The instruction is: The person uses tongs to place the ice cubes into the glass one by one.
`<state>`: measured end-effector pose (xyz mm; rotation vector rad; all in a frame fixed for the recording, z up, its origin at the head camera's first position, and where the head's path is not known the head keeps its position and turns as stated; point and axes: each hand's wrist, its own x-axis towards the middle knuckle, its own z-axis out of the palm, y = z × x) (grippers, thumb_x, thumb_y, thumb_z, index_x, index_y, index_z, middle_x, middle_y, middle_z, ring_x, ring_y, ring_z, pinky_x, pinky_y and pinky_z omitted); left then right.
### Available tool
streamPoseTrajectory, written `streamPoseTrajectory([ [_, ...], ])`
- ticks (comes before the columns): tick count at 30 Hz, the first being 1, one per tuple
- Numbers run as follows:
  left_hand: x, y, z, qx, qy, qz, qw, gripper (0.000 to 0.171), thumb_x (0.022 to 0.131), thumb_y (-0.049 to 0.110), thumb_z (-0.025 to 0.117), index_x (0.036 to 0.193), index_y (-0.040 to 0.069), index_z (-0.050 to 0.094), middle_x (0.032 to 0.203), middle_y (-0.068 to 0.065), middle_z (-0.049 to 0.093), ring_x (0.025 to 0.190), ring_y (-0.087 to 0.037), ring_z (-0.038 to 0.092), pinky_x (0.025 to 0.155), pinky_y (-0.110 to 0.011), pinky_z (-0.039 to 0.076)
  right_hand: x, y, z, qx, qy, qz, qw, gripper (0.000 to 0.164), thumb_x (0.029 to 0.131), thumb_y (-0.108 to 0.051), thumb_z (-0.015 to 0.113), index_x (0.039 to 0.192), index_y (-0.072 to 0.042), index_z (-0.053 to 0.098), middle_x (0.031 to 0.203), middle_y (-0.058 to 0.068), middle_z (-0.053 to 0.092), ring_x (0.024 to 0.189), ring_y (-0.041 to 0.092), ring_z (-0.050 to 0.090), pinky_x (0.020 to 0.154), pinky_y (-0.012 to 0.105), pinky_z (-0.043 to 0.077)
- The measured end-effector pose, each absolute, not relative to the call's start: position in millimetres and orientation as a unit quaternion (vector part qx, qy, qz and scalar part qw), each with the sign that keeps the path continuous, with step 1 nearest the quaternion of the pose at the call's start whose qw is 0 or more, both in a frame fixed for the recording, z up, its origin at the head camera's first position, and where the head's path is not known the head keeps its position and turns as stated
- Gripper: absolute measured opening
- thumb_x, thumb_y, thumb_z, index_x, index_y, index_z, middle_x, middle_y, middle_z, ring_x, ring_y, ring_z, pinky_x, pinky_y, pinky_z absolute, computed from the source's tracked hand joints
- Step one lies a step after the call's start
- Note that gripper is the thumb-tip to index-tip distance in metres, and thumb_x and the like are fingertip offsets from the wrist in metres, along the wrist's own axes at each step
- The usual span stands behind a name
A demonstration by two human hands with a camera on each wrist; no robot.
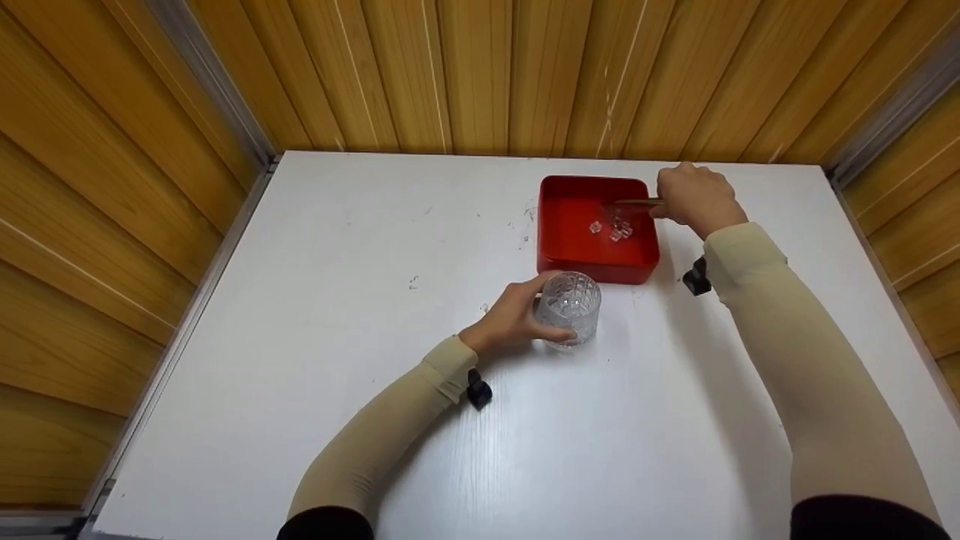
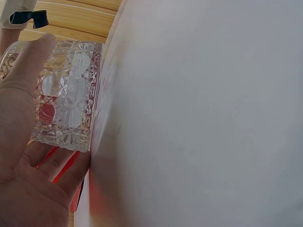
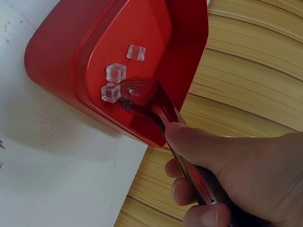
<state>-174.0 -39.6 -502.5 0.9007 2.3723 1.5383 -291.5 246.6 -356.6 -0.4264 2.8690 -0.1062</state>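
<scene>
With thumb and fingers around its sides, my left hand (image 1: 511, 319) holds a cut-glass tumbler (image 1: 574, 300) upright on the table. In the left wrist view the thumb lies across the patterned wall of the tumbler (image 2: 66, 90). My right hand (image 1: 697, 199) grips metal tongs (image 3: 182, 163) by the handle. Their pronged tips reach down into a square red box (image 1: 592, 272), beside several clear ice-like cubes (image 3: 111, 92). Whether the tips hold a cube cannot be made out. One cube (image 3: 136, 52) lies a little apart on the box floor.
A white table (image 1: 360, 255) carries the box and tumbler, the box just behind the tumbler. Wood-look panels (image 1: 480, 75) rise behind the table and at both sides. Small dark marks dot the tabletop left of the box.
</scene>
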Motion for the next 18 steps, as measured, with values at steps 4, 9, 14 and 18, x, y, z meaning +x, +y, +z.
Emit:
streamPoseTrajectory([
  [4, -172.8, -39.3, -502.7, 0.306, 0.788, 0.526, 0.089, 0.087, 0.074, 0.028, 0.095, 0.148, 0.017, 0.051, 0.137, -0.003, 0.065, 0.121, -0.014, 0.062, 0.104, -0.026, 0.05, -290.3, 247.2, -357.9, -0.138, 0.981, -0.045, 0.125, 0.033, 0.094, -0.015, 0.076, 0.115, 0.009, 0.068, 0.1, 0.027, 0.07, 0.077, 0.036, 0.066, 0.064, 0.049, 0.059],
  [9, -172.8, -39.4, -501.9, 0.316, 0.793, 0.514, 0.08, 0.087, 0.074, 0.028, 0.095, 0.148, 0.014, 0.05, 0.134, -0.006, 0.066, 0.118, -0.015, 0.064, 0.101, -0.024, 0.051, -288.5, 247.9, -358.2, -0.127, 0.983, -0.047, 0.127, 0.031, 0.094, -0.016, 0.076, 0.112, 0.008, 0.069, 0.098, 0.025, 0.069, 0.075, 0.035, 0.065, 0.058, 0.046, 0.057],
  [14, -172.5, -41.0, -499.8, 0.318, 0.803, 0.498, 0.076, 0.087, 0.075, 0.03, 0.094, 0.148, 0.014, 0.05, 0.133, -0.005, 0.067, 0.116, -0.014, 0.064, 0.099, -0.022, 0.051, -287.5, 246.3, -358.6, -0.126, 0.983, -0.052, 0.122, 0.029, 0.094, -0.015, 0.076, 0.111, 0.008, 0.069, 0.098, 0.025, 0.069, 0.075, 0.034, 0.065, 0.057, 0.044, 0.056],
  [18, -172.2, -42.4, -498.5, 0.316, 0.806, 0.494, 0.079, 0.086, 0.076, 0.03, 0.094, 0.148, 0.015, 0.05, 0.134, -0.003, 0.066, 0.116, -0.013, 0.063, 0.101, -0.023, 0.05, -287.9, 244.7, -358.4, -0.124, 0.983, -0.057, 0.123, 0.029, 0.094, -0.015, 0.076, 0.111, 0.008, 0.068, 0.098, 0.025, 0.069, 0.075, 0.034, 0.065, 0.058, 0.045, 0.056],
])
